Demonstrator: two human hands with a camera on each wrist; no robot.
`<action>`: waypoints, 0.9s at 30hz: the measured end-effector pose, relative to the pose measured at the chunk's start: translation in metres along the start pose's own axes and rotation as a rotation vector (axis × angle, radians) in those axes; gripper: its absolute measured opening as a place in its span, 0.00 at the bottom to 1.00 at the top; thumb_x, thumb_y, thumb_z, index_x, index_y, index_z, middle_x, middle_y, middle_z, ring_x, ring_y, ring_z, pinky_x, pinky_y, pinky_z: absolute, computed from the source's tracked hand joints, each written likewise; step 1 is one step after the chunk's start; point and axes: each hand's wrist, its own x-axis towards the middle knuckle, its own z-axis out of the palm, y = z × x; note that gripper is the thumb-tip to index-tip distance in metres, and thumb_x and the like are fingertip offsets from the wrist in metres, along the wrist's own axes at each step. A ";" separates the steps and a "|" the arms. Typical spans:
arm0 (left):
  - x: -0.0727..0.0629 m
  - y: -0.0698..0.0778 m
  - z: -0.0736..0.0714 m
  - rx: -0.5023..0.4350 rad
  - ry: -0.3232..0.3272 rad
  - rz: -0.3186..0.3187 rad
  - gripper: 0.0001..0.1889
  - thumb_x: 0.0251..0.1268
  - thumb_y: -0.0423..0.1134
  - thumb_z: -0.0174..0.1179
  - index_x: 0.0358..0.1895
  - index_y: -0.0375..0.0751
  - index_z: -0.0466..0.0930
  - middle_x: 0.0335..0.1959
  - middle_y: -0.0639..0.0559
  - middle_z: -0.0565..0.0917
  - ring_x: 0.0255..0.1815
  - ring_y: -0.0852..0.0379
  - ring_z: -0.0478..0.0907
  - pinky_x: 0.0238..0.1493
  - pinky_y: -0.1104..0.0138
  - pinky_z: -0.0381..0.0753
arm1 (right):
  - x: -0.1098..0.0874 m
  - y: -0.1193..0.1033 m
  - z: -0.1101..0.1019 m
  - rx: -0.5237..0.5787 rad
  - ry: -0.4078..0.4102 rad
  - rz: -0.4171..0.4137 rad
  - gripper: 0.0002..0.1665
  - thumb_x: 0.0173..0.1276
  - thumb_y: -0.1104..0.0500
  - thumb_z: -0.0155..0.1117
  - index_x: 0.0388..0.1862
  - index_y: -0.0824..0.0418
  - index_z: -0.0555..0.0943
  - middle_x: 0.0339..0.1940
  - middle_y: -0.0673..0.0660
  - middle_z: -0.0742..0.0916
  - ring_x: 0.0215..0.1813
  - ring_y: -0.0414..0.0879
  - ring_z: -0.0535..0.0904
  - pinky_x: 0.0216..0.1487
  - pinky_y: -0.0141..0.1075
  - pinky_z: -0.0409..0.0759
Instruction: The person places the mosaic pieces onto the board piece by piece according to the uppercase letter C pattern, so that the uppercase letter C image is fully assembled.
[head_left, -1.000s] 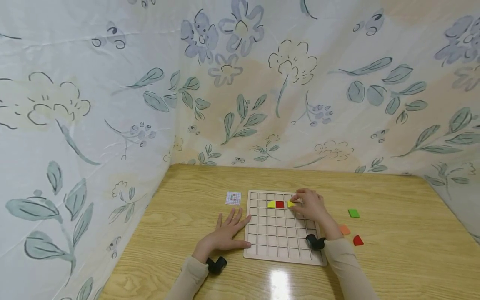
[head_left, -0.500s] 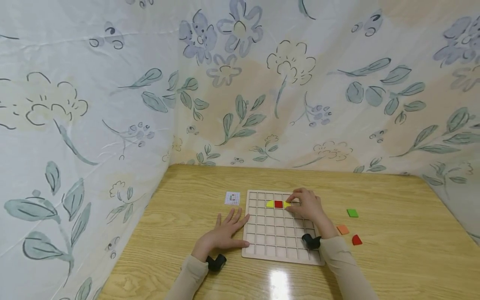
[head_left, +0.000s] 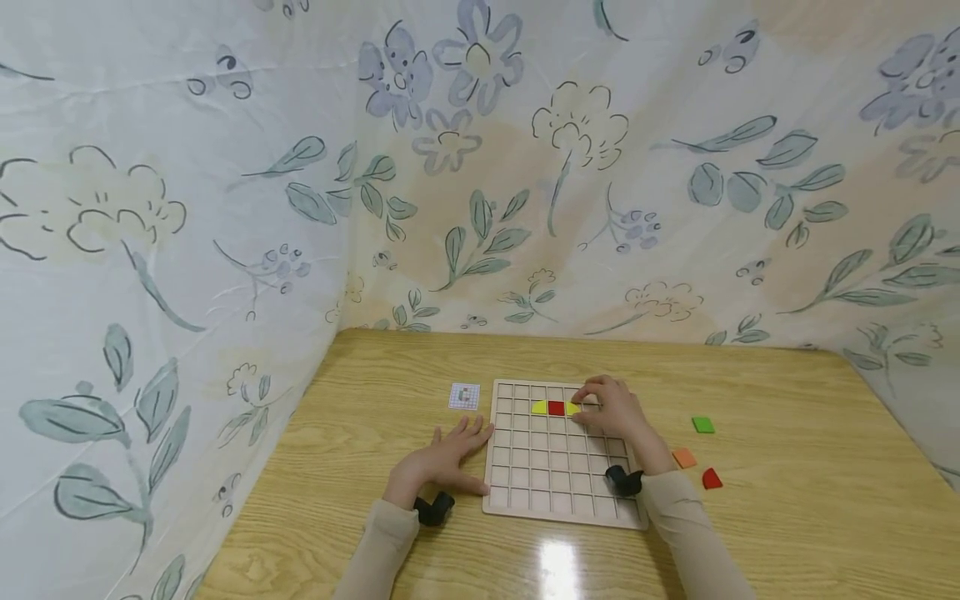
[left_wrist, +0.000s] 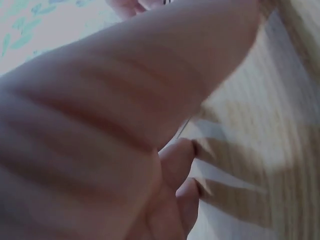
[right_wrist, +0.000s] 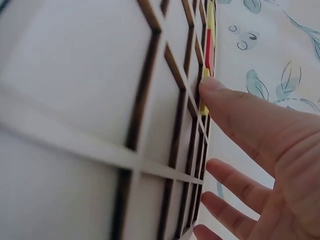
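A pale wooden grid board (head_left: 528, 454) lies on the table. In its second row from the back sit a yellow curved-edged tile (head_left: 539, 407), a red square tile (head_left: 556, 408) and a second yellow tile (head_left: 572, 409), side by side. My right hand (head_left: 617, 410) pinches this right-hand yellow tile between thumb and index finger. In the right wrist view the thumb (right_wrist: 235, 102) presses at the tile's edge, level with the grid. Fingers spread, my left hand (head_left: 442, 458) rests at the board's left edge; the left wrist view shows mostly its palm (left_wrist: 100, 125).
Right of the board lie a green square tile (head_left: 702, 425), an orange square tile (head_left: 684, 458) and a red quarter-round tile (head_left: 712, 478). A small printed grid card (head_left: 464, 396) lies left of the board. Floral cloth (head_left: 480, 208) hangs behind the table.
My right hand has moved slightly left, bringing the yellow tile against the red one's side. The left hand's thumb and fingers have drawn back a little to the board's edge.
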 end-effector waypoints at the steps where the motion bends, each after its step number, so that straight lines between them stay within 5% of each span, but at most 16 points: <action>1: 0.000 0.000 -0.001 -0.006 -0.002 -0.001 0.49 0.52 0.54 0.66 0.74 0.45 0.46 0.75 0.43 0.43 0.75 0.42 0.33 0.66 0.36 0.30 | 0.000 0.001 0.000 0.009 0.000 -0.007 0.12 0.53 0.53 0.73 0.35 0.54 0.84 0.58 0.67 0.76 0.58 0.69 0.67 0.51 0.65 0.65; 10: -0.002 0.001 0.000 -0.009 0.002 0.000 0.49 0.52 0.52 0.66 0.74 0.45 0.47 0.75 0.43 0.43 0.75 0.42 0.33 0.66 0.37 0.29 | -0.006 0.007 -0.004 0.108 -0.007 -0.033 0.09 0.54 0.59 0.71 0.36 0.57 0.85 0.58 0.70 0.75 0.60 0.70 0.66 0.56 0.65 0.63; 27: -0.004 0.001 0.001 0.033 -0.004 -0.004 0.49 0.53 0.55 0.64 0.74 0.49 0.45 0.75 0.43 0.42 0.75 0.41 0.32 0.66 0.37 0.28 | -0.042 0.031 -0.037 0.045 0.062 -0.100 0.13 0.57 0.61 0.69 0.42 0.60 0.83 0.59 0.74 0.73 0.58 0.74 0.64 0.50 0.71 0.60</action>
